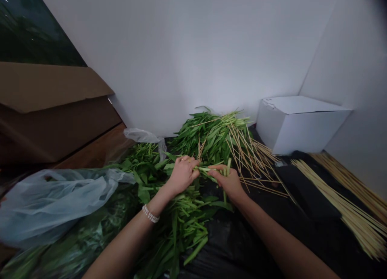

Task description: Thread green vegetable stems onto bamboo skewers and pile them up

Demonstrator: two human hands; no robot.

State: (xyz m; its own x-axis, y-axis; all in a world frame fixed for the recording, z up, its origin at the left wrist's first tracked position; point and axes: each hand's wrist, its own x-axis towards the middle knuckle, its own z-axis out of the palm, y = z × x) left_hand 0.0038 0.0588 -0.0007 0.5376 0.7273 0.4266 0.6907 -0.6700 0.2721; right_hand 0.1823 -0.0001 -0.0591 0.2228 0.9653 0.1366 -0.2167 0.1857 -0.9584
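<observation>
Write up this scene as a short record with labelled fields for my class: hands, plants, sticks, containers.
Left hand: holds green stems
Right hand: also grips green stems
Plants: leafy greens piled beyond the hands
Sticks: thin sticks beside that pile; pale sticks at far right
Containers: white box, right; cardboard box, left

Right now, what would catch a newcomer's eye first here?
Most likely the big spread of leafy green stalks around and in front of the two bare hands, left and right, which hold pale green stems between them. Next, the thin tan wooden sticks fanned out beyond the right hand, and the cloudy translucent plastic bag at far left.
</observation>
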